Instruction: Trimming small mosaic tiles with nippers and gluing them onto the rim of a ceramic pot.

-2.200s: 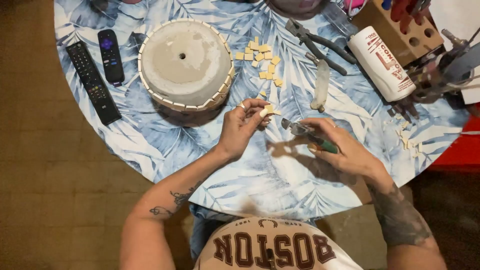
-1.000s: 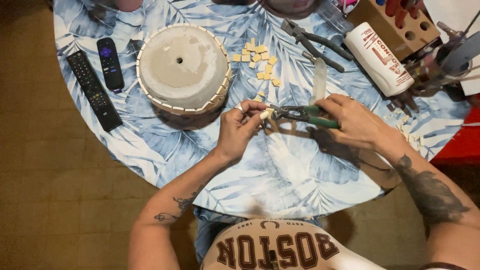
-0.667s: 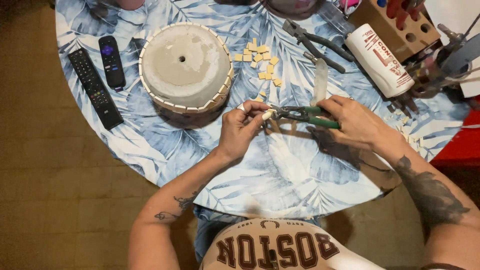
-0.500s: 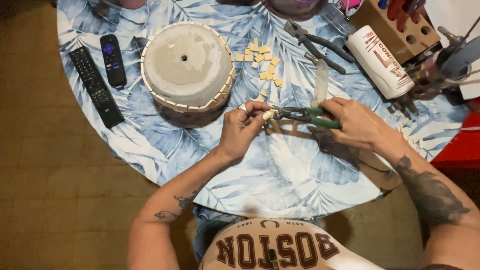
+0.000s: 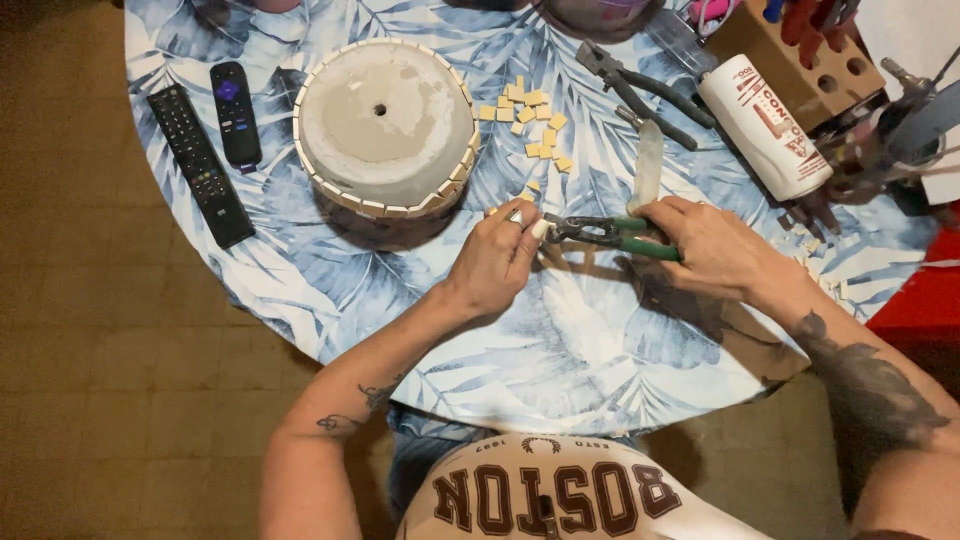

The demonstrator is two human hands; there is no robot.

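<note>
Round table [image 5: 560, 390], blue leaf-print cloth. Left hand [image 5: 497, 262] pinching small pale tile [image 5: 539, 229] between fingertips, just below upturned pot [image 5: 385, 125]. Right hand [image 5: 712, 247] closed round green-handled nippers [image 5: 600, 232], tips at tile. Loose tiles [image 5: 528, 112] beside pot.

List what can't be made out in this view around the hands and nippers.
- Tile piece, head view: mostly hidden by the left hand; its shape is unclear.
- Nippers: handle ends are covered by the right hand; the jaws are too small to tell whether they bite the piece.
- Bowl at the top: cut off by the frame edge.
- Pot: upside down, so its inside is hidden.
</note>
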